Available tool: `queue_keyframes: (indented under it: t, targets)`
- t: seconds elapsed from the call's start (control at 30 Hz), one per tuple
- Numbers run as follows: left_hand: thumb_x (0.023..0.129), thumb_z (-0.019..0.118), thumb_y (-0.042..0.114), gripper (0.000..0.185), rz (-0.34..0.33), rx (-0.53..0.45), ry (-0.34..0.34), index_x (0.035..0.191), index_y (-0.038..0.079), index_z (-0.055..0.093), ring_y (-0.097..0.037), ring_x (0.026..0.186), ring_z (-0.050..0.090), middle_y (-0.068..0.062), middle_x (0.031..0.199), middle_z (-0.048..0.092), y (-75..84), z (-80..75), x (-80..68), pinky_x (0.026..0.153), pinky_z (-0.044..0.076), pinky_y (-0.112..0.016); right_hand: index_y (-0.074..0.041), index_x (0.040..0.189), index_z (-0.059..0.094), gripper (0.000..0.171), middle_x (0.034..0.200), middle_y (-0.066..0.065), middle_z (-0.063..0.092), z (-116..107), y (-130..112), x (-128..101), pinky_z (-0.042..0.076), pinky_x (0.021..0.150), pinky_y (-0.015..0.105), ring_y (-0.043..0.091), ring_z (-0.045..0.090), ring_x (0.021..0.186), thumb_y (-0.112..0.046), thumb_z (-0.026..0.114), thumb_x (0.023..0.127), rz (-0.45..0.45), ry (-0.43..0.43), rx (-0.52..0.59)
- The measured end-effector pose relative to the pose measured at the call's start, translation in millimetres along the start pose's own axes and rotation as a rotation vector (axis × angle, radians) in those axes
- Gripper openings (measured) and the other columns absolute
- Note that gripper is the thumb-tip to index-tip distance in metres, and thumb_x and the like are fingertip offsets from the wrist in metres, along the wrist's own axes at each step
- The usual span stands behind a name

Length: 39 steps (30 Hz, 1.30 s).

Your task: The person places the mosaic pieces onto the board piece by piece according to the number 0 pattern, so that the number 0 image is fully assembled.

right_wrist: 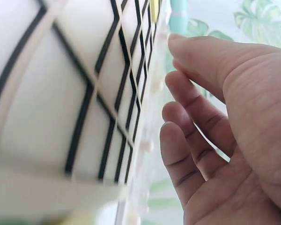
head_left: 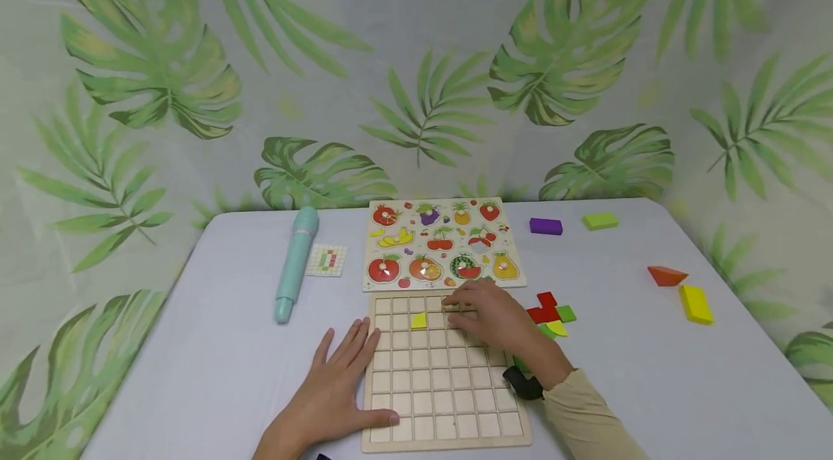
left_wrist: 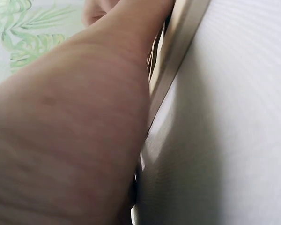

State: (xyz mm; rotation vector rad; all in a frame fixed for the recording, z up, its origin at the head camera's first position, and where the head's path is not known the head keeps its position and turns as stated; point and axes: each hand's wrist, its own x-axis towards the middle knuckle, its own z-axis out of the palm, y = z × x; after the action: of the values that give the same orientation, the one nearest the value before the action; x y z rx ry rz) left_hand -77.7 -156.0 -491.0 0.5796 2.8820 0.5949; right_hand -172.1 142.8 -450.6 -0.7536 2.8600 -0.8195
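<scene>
A wooden grid board (head_left: 431,379) lies in front of me, its surface split into square cells. One yellow piece (head_left: 419,320) with a rounded corner sits in a cell near the far edge. My left hand (head_left: 333,386) is spread along the board's left side, fingertips on the rim and thumb over the near left corner. My right hand (head_left: 492,315) hovers at the far right cells, its fingers loosely bent. In the right wrist view nothing shows between the thumb and fingers (right_wrist: 196,101). Right of the board lie red pieces (head_left: 545,312), a green square (head_left: 566,313) and a yellow quarter-round piece (head_left: 557,328), partly behind my right forearm.
A fruit puzzle board (head_left: 442,243) stands against the grid's far edge. To the left are a teal tube (head_left: 296,265) and a patterned card (head_left: 327,260). Purple (head_left: 545,226), light green (head_left: 600,220), orange (head_left: 667,275) and yellow (head_left: 695,304) blocks lie scattered on the right.
</scene>
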Motion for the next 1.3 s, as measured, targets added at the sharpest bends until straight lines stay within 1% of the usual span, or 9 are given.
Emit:
queue_keyframes:
  t: [0.1, 0.2, 0.37, 0.43, 0.6, 0.8, 0.9, 1.03, 1.3]
  targets:
    - [0.072, 0.057, 0.093, 0.127, -0.004, -0.006, -0.010, 0.164, 0.012, 0.026, -0.026, 0.161, 0.009, -0.008, 0.173, 0.015, -0.7, 0.9, 0.4, 0.126, -0.003, -0.060, -0.021, 0.114, 0.079, 0.022, 0.116, -0.006, 0.073, -7, 7, -5, 0.055, 0.098, 0.045, 0.020, 0.062, 0.115, -0.024, 0.078, 0.093, 0.000, 0.008, 0.003]
    - [0.072, 0.058, 0.093, 0.127, -0.007, -0.010, -0.018, 0.164, 0.012, 0.026, -0.025, 0.161, 0.008, -0.007, 0.173, 0.014, -0.3, 0.0, 0.2, 0.126, -0.004, -0.059, -0.020, 0.114, 0.080, 0.021, 0.114, -0.006, 0.073, -15, 13, -11, 0.057, 0.096, 0.045, 0.019, 0.063, 0.112, -0.022, 0.078, 0.093, -0.017, 0.043, 0.005]
    - [0.072, 0.058, 0.092, 0.127, -0.006, -0.005, -0.017, 0.165, 0.012, 0.025, -0.025, 0.161, 0.009, -0.008, 0.173, 0.015, 2.1, -4.0, 0.5, 0.126, -0.004, -0.059, -0.016, 0.118, 0.078, 0.025, 0.113, -0.003, 0.073, -30, 24, -19, 0.058, 0.085, 0.040, 0.020, 0.065, 0.106, -0.019, 0.078, 0.093, -0.050, 0.093, 0.016]
    - [0.073, 0.058, 0.092, 0.126, -0.004, 0.001, -0.015, 0.165, 0.012, 0.025, -0.025, 0.161, 0.008, -0.008, 0.173, 0.015, 2.3, -4.2, 0.7, 0.126, -0.004, -0.058, -0.015, 0.119, 0.077, 0.026, 0.113, -0.002, 0.073, -36, 29, -22, 0.058, 0.082, 0.038, 0.021, 0.064, 0.105, -0.019, 0.078, 0.093, -0.040, 0.092, 0.025]
    - [0.072, 0.058, 0.093, 0.127, -0.008, 0.002, -0.019, 0.165, 0.013, 0.025, -0.025, 0.161, 0.008, -0.007, 0.173, 0.015, 2.4, -3.4, 1.0, 0.126, -0.004, -0.058, -0.014, 0.120, 0.076, 0.028, 0.114, 0.000, 0.073, -50, 41, -28, 0.058, 0.082, 0.039, 0.021, 0.064, 0.104, -0.017, 0.078, 0.093, -0.004, 0.104, 0.024]
    - [0.071, 0.058, 0.093, 0.127, -0.018, 0.006, -0.016, 0.165, 0.013, 0.026, -0.025, 0.161, 0.009, -0.007, 0.173, 0.016, 2.2, -2.6, 0.8, 0.126, -0.003, -0.058, -0.011, 0.121, 0.076, 0.030, 0.114, 0.006, 0.073, -67, 55, -34, 0.056, 0.072, 0.029, 0.021, 0.062, 0.093, -0.014, 0.079, 0.092, 0.022, 0.130, 0.002]
    - [0.071, 0.058, 0.093, 0.127, -0.019, 0.004, -0.013, 0.164, 0.013, 0.026, -0.025, 0.161, 0.010, -0.007, 0.173, 0.016, 2.1, -2.6, 0.6, 0.126, -0.003, -0.058, -0.012, 0.123, 0.075, 0.031, 0.116, 0.007, 0.071, -73, 62, -36, 0.058, 0.073, 0.029, 0.023, 0.062, 0.095, -0.016, 0.079, 0.092, 0.073, 0.111, -0.014]
    - [0.071, 0.059, 0.092, 0.127, -0.017, -0.004, -0.015, 0.165, 0.013, 0.026, -0.025, 0.161, 0.009, -0.007, 0.173, 0.016, 2.1, -2.8, 0.6, 0.126, -0.003, -0.058, -0.013, 0.125, 0.074, 0.032, 0.120, 0.008, 0.071, -79, 71, -40, 0.060, 0.080, 0.037, 0.028, 0.063, 0.103, -0.016, 0.077, 0.093, 0.122, 0.093, -0.012]
    - [0.071, 0.059, 0.092, 0.126, -0.027, -0.025, -0.028, 0.165, 0.014, 0.025, -0.025, 0.161, 0.008, -0.006, 0.173, 0.015, 2.1, -1.5, 1.5, 0.126, -0.004, -0.057, -0.011, 0.128, 0.072, 0.034, 0.125, 0.012, 0.070, -81, 96, -48, 0.061, 0.084, 0.044, 0.031, 0.062, 0.108, -0.013, 0.075, 0.094, 0.167, 0.082, -0.015]
